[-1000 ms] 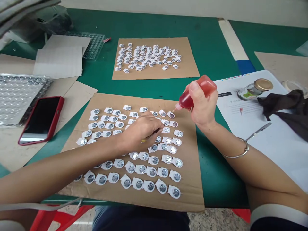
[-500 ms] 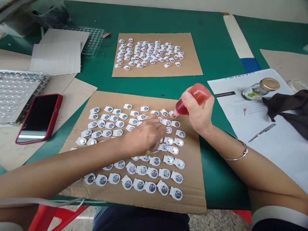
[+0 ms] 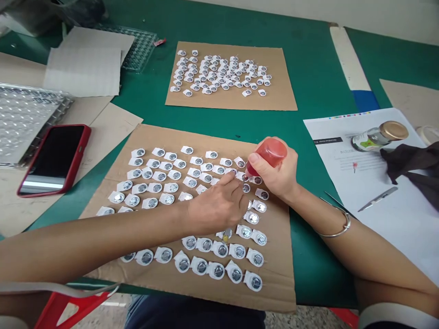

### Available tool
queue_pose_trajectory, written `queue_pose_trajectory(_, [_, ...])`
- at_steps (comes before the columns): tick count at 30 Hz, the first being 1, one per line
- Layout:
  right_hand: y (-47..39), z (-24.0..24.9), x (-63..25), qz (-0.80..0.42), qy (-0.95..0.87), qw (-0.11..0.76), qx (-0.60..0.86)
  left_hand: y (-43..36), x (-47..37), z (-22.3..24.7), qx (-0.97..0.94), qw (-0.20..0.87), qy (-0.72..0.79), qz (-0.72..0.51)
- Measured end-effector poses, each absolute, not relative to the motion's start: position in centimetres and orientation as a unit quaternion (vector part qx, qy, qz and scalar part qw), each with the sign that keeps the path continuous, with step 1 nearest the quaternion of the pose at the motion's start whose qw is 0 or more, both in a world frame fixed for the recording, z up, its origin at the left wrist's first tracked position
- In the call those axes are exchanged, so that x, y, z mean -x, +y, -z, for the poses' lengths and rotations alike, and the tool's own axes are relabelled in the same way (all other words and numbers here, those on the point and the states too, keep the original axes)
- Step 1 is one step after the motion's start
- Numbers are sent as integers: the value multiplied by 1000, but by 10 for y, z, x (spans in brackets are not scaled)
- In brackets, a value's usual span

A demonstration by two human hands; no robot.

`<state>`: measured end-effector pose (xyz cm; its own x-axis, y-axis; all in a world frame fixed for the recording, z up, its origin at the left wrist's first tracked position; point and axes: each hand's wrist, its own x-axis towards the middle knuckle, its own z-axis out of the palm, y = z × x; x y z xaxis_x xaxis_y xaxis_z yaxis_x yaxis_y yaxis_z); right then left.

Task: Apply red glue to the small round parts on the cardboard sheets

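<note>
Rows of small white tabs with round silver discs [image 3: 220, 249] lie on a brown cardboard sheet [image 3: 274, 283] in front of me. My right hand [image 3: 279, 171] is wrapped round a red squeeze bottle [image 3: 272, 151], its tip tilted down at the discs near the sheet's upper right. Just left of the tip, my left hand [image 3: 219, 205] is closed, knuckles up, over the rows. From under it pokes a small yellowish, shiny end [image 3: 226, 235] of something otherwise hidden by the fingers. Several discs are covered by my left hand and forearm.
Farther back lies a second cardboard sheet [image 3: 288, 96] with similar pieces. On the left are a red-cased phone [image 3: 55, 157], a clear plastic tray [image 3: 24, 121] and white card [image 3: 84, 73]. To the right, a glass jar [image 3: 373, 137], tweezers [image 3: 377, 199] and dark cloth [image 3: 418, 164] rest on paper.
My left hand has moved slightly right and toward me. The right hand has lowered a little with the bottle, now more upside down. The whole view has shifted slightly.
</note>
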<state>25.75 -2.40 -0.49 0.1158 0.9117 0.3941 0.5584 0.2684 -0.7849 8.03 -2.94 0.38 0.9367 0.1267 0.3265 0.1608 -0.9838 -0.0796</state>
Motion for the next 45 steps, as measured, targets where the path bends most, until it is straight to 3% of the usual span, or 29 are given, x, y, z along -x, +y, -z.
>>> queue_pose_trajectory(45, [-20, 12, -261, -179, -628, 498, 571, -29, -81, -5, 981, 48, -81, 168])
